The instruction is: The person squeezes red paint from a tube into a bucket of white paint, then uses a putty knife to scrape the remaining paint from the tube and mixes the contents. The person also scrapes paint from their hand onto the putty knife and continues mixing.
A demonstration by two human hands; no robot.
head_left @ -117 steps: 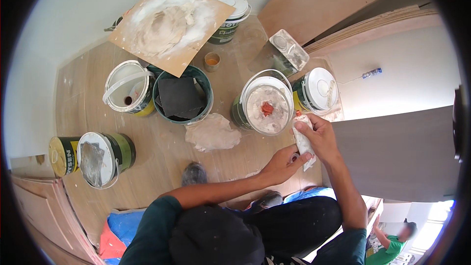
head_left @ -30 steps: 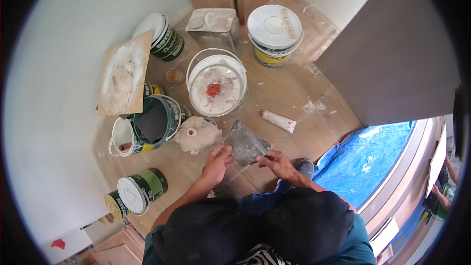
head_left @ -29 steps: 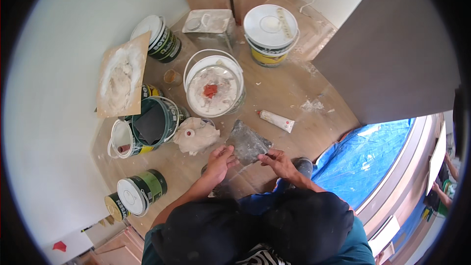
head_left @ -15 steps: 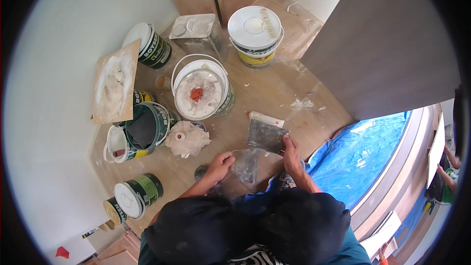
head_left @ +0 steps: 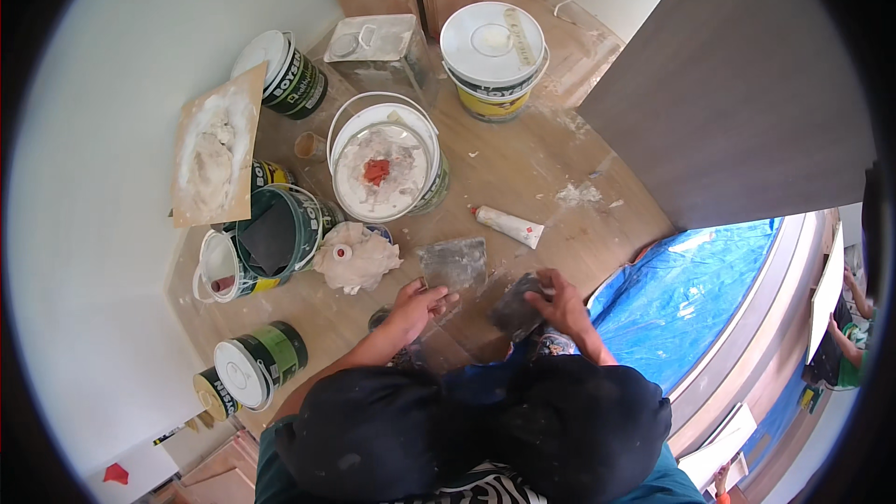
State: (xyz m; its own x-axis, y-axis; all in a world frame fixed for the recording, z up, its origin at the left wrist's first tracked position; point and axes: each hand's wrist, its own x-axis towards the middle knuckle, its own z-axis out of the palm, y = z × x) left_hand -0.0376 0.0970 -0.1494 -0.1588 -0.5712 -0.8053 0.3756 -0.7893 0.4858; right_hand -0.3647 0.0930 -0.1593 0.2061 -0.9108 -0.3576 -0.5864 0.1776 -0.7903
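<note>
- A wide, paste-smeared putty blade (head_left: 454, 264) lies low over the wooden floor (head_left: 523, 168), just in front of the person's knees; the left hand (head_left: 413, 308) has its grip clenched on the blade's near end.
- A second scraper (head_left: 516, 306), darker, sits just to the right of the first; the right hand (head_left: 558, 303) lies over its top edge with fingers curled round it, grasping it.
- A white tube with a red cap (head_left: 507, 225) lies on the floor just beyond the two blades, apart from both hands.
- A crumpled, paste-stained rag (head_left: 357, 258) rests to the left of the wide blade, near the left hand.
- Behind the rag stands an open white bucket (head_left: 385, 163) of pale filler with a red blob at its centre.
- Further left is a green pail (head_left: 275, 238), and a board heaped with white paste (head_left: 217, 145) leans by the wall.
- A lidded white bucket (head_left: 493, 56) stands at the far end of the floor.
- A blue tarp (head_left: 691, 289) covers the ground to the right.
</note>
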